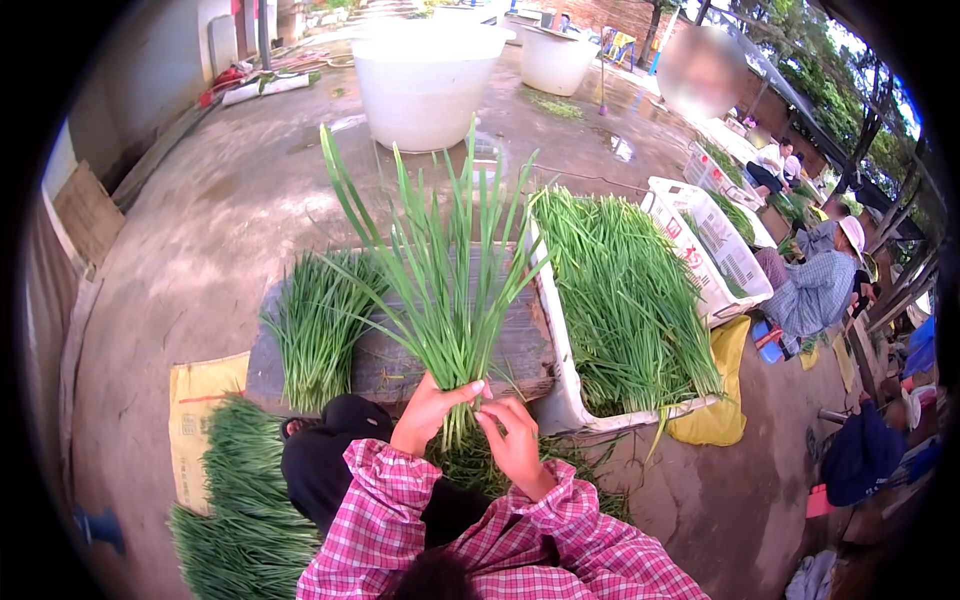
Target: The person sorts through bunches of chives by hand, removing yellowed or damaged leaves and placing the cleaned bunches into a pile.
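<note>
A fanned bunch of long green leaves, apparently garlic chives, stands upright before me with its leaf tips pointing away. My left hand is wrapped around its lower stalks, thumb across the front. At the pale stalk ends, my right hand pinches with thumb and forefinger; exactly which stalks it grips is hard to tell. Beyond the bunch is a low bench with a dark covering, and a gathered pile of chives lies on its left part. Loose leaf scraps lie on the ground below my hands.
A white plastic crate full of chives stands right of the bench, with another crate behind. Chive bundles lie at left by a yellow sack. Large white tubs stand ahead. People sit at right.
</note>
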Demonstrator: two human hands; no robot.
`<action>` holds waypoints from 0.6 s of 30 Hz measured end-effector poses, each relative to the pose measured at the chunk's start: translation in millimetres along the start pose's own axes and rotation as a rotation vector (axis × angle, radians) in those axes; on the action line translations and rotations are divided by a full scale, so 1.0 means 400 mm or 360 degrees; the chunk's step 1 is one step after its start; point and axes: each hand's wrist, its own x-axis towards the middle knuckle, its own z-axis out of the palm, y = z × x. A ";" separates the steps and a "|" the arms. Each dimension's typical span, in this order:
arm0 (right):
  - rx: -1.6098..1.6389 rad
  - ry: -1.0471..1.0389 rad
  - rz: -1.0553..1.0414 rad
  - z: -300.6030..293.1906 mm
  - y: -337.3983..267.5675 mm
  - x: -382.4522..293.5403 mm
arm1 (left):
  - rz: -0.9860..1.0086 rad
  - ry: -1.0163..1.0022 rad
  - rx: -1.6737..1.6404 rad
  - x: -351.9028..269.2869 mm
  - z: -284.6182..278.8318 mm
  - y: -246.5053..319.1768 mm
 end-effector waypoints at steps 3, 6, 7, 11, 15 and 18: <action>0.0107 -0.0111 0.0027 -0.027 -0.014 -0.003 | 0.0009 -0.0111 0.0022 0.002 -0.003 -0.007; 0.0195 0.0066 0.0119 -0.078 -0.001 0.011 | 0.0006 -0.0215 0.0008 -0.005 0.004 0.007; 0.0216 0.0187 0.0150 -0.099 0.010 0.021 | -0.0007 -0.0249 -0.0006 -0.008 0.008 0.010; 0.0580 0.0205 0.0311 -0.180 -0.002 0.082 | -0.0060 -0.0310 0.0016 -0.011 0.004 0.013; 0.0501 -0.0010 0.0233 -0.199 -0.049 0.121 | -0.0209 -0.0350 0.0051 -0.011 0.009 0.020; 0.0641 0.0035 0.0329 -0.168 -0.063 0.143 | -0.0218 -0.0324 0.0097 -0.015 0.019 0.024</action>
